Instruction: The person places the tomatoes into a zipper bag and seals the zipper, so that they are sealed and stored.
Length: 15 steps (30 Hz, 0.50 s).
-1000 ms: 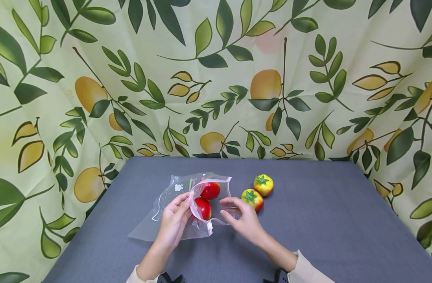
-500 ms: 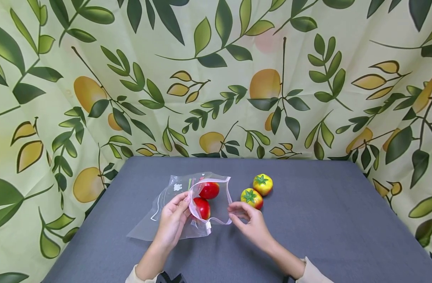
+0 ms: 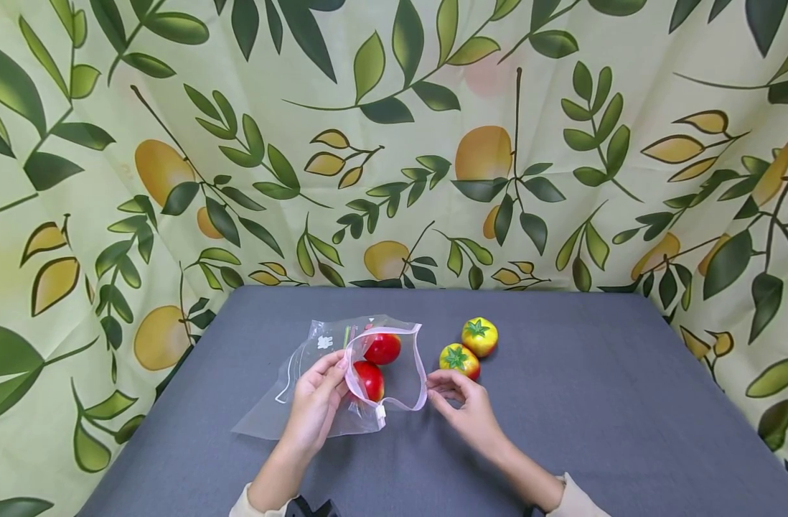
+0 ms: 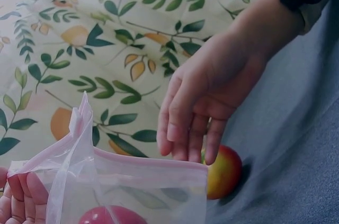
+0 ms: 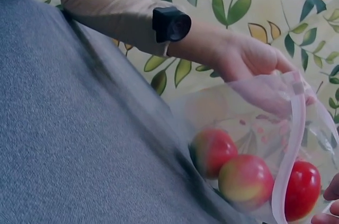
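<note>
In the head view my left hand (image 3: pixel 317 395) pinches the left side of the mouth of a clear zip bag (image 3: pixel 403 373). The pink-edged mouth stands wide, and red round fruits (image 3: pixel 382 348) show inside. My right hand (image 3: pixel 463 406) is at the right rim, fingertips right at the edge, fingers loosely bent. In the left wrist view, the right hand (image 4: pixel 204 105) hangs its fingers over the corner of the bag. Just beyond the right hand sit two yellow-red tomatoes (image 3: pixel 460 359) with green star-shaped tops. The right wrist view shows a glossy red fruit (image 5: pixel 303 191) by the mouth and two duller ones behind film.
A grey cloth-covered table (image 3: pixel 562 402) lies under everything. Behind it hangs a leaf-and-fruit patterned curtain (image 3: pixel 394 165). A white slider (image 3: pixel 381 414) sits on the near side of the bag's mouth.
My right hand has moved a little right and nearer, out of the bag's mouth to its right rim, which now bows further outward. The left hand keeps its hold on the bag.
</note>
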{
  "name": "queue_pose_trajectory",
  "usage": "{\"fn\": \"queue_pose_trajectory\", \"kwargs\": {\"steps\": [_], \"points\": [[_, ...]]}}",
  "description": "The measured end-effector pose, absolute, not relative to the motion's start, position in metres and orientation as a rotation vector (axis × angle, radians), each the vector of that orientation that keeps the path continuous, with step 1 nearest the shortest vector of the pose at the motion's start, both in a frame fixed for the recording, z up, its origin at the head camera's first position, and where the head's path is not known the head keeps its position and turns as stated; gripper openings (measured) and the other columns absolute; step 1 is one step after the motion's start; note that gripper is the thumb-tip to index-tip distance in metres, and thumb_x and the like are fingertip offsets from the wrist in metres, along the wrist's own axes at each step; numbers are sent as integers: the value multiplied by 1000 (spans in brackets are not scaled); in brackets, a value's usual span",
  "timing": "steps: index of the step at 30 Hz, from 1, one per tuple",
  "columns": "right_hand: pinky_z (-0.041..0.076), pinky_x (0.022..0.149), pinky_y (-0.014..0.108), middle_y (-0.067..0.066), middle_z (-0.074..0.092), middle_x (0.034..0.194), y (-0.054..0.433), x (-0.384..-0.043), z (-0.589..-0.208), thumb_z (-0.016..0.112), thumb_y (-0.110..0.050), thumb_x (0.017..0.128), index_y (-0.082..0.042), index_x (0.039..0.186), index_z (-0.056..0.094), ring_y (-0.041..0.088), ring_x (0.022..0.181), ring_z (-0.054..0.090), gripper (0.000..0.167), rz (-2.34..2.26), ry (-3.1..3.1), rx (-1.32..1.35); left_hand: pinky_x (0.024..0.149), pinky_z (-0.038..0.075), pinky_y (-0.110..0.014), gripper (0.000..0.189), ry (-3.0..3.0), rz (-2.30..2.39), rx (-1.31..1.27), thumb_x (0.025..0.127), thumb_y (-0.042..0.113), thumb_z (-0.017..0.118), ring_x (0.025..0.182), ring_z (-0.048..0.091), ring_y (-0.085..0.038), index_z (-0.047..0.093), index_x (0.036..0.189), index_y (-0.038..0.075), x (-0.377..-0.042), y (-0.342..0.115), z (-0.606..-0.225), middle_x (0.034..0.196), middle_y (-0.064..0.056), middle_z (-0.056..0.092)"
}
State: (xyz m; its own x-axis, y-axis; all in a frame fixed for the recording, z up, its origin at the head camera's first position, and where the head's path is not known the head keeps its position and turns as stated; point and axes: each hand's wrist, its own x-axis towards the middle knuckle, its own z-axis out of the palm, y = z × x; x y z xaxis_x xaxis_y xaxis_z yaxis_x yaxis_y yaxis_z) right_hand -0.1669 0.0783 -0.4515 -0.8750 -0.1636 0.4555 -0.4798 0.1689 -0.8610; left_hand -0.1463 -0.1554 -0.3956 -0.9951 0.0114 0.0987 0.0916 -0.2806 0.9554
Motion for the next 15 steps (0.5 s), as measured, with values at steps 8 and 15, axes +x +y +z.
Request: {"fn": "queue_pose_trajectory", "kwargs": {"steps": [8,15], "points": [[57,74,17,24,69,91,84,-170,-450,72,6,77,11,100,63,-6,79,62,25,1747,-2182,522,88,54,-16,18,-1891,-2455,-108,98,10,50,97,65,-6,59,113,11,-145,-155,-396,107,9,64],[58,69,26,20,71,88,89,-177,-448,75,8,73,5,97,65,-6,76,62,26,1632,-2151,465,88,54,-16,17,-1876,-2471,-94,97,8,50,94,65,-7,60,110,13,-146,-155,-396,104,9,64]]}}
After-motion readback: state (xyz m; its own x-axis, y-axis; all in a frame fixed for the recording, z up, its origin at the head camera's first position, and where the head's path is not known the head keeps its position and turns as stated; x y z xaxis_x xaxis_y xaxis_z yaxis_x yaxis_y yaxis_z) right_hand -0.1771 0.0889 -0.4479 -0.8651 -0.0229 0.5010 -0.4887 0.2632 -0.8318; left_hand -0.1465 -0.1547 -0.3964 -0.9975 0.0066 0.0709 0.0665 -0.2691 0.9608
